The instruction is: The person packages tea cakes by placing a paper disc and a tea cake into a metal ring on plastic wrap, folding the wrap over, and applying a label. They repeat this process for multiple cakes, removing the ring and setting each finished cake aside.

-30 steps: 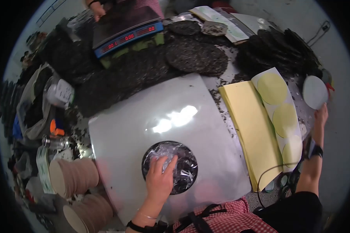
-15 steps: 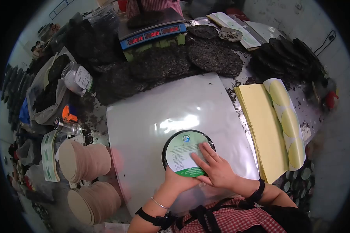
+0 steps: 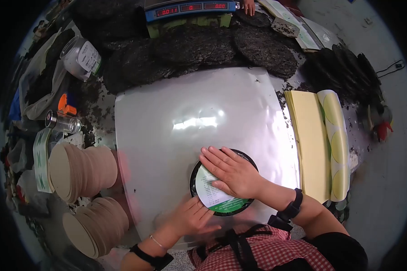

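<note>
A round green-and-white label (image 3: 209,192) lies on a round black disc (image 3: 193,176), on a shiny clear sheet (image 3: 153,135). My right hand (image 3: 230,171) rests flat over the upper right of the label, its fingers stretched toward the upper left and hiding part of it. At the lower left edge of the disc is my left hand (image 3: 195,217), fingers apart, the tips close to the label's rim. Whether those tips touch the rim is hard to tell.
Two stacks of tan round cards (image 3: 88,171) stand at left, near a glass bottle (image 3: 63,122) and a jar (image 3: 80,58). Dark round cakes (image 3: 262,52) line the back, before a scale (image 3: 192,9). Yellow sheets (image 3: 307,144) lie right. A co-worker's hand (image 3: 249,6) touches a cake.
My right hand has moved up and left, flat over the label. My left hand has slid down and left from beneath the disc. The view has shifted, and a co-worker's hand has appeared.
</note>
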`<state>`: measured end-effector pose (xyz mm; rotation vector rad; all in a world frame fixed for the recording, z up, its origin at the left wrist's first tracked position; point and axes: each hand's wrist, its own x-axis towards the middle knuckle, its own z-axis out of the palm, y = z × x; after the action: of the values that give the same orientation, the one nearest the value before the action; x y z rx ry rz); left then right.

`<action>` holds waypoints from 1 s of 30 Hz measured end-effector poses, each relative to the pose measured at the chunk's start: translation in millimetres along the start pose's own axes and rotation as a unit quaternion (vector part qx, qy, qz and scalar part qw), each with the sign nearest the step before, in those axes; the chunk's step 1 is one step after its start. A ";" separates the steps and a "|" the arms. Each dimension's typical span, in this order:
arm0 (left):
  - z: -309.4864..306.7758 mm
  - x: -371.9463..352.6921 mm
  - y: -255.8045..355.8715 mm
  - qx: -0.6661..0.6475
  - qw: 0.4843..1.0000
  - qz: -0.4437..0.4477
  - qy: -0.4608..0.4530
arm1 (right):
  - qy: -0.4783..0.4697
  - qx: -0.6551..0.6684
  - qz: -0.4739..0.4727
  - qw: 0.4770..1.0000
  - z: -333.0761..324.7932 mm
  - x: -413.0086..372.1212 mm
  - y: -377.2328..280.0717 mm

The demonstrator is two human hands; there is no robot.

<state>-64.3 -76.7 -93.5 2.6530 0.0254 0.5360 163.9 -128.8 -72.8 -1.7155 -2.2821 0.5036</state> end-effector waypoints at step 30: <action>132.4 51.1 23.9 -0.677 0.518 -0.327 0.407 | 0.292 0.525 0.168 0.782 31.0 -286.9 -57.7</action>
<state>31.0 -147.5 -175.0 0.5714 0.5848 0.9052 181.7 -422.5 -73.4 -1.3378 -0.8942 0.9125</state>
